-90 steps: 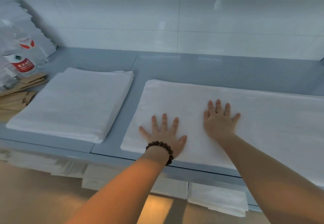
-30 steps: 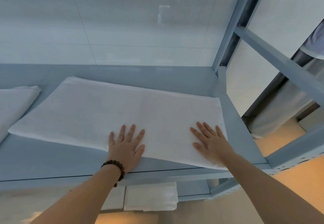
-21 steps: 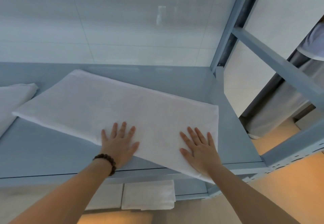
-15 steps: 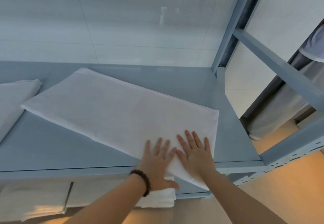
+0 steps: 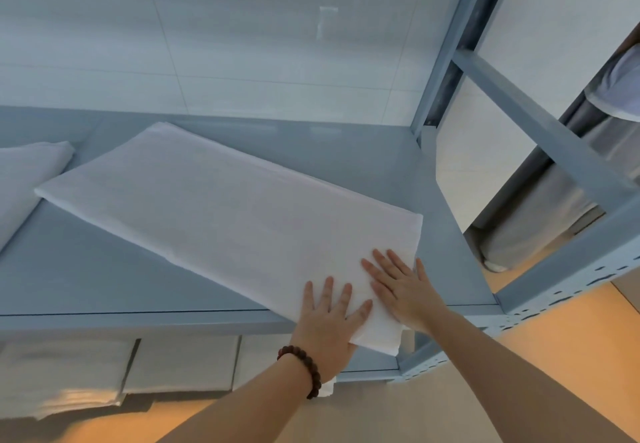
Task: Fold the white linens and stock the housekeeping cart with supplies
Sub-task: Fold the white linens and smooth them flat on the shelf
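A long folded white linen lies at a slant across the grey-blue shelf, its near right corner hanging over the front edge. My left hand, with a bead bracelet at the wrist, presses flat on that near corner with straight fingers. Right beside it, my right hand lies flat on the linen's right end, fingers spread. Another folded white linen sits at the far left of the shelf, partly cut off by the frame.
The rack's grey-blue upright post and slanted cross beam stand at the right. Folded white linens lie on the lower shelf. A white tiled wall backs the shelf. The floor is orange-tan.
The linen has swung round, its right end drawn toward the front edge. My left hand has slid right along it until it lies next to my right hand.
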Motion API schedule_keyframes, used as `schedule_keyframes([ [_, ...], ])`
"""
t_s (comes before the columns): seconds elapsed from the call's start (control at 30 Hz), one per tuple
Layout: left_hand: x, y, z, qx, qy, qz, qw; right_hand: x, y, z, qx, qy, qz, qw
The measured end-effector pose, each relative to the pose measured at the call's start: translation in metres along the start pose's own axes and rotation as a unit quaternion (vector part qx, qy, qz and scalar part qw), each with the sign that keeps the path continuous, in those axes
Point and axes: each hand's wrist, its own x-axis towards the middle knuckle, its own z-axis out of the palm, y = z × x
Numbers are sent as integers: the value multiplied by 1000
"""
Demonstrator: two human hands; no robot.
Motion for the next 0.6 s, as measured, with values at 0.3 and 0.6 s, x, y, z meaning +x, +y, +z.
schedule_keyframes([
  [0.3, -68, -43, -39, -355, 52, 14, 933, -65, -9, -18, 193, 71, -84, 975],
  [0.6, -163, -89, -96, -466, 104, 5, 878, -101, -66, -22, 105, 152, -47, 982],
])
